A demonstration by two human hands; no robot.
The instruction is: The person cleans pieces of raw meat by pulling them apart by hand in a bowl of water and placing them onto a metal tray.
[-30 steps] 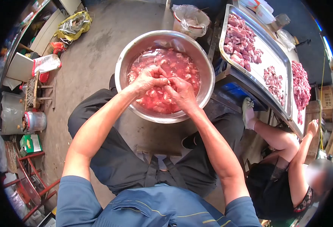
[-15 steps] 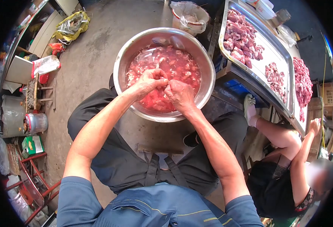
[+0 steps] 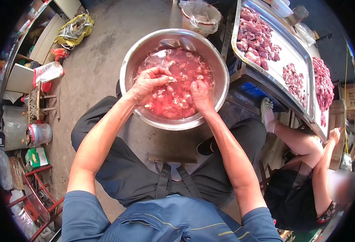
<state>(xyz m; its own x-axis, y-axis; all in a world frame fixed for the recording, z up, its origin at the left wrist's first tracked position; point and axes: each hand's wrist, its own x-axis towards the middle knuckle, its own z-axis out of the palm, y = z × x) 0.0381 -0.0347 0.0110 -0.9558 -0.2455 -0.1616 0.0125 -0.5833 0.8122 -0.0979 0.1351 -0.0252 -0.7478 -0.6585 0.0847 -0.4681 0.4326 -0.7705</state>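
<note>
The two hands, which met at one point over the water a moment before, have now come apart. The left hand (image 3: 148,83) has moved a little back to its own side, and it pinches a small pale scrap (image 3: 172,80) between the thumb and the fingers. The right hand (image 3: 202,94) has gone toward the right side of the basin (image 3: 176,125), with its fingers curled closed; whether something is inside them, I cannot tell. So each hand now has its own place, and they are no longer joined over the same piece.

The meat pieces (image 3: 172,109) lie in the reddish water of the basin, below and around the hands (the water is cloudy, so the lower ones are hard to see). At the right, the tray (image 3: 287,50) carries larger pieces (image 3: 253,38) and a separate pile of smaller pieces (image 3: 294,82). Another heap of meat (image 3: 323,84) is just beside the tray, on the worktop (image 3: 319,122).
</note>
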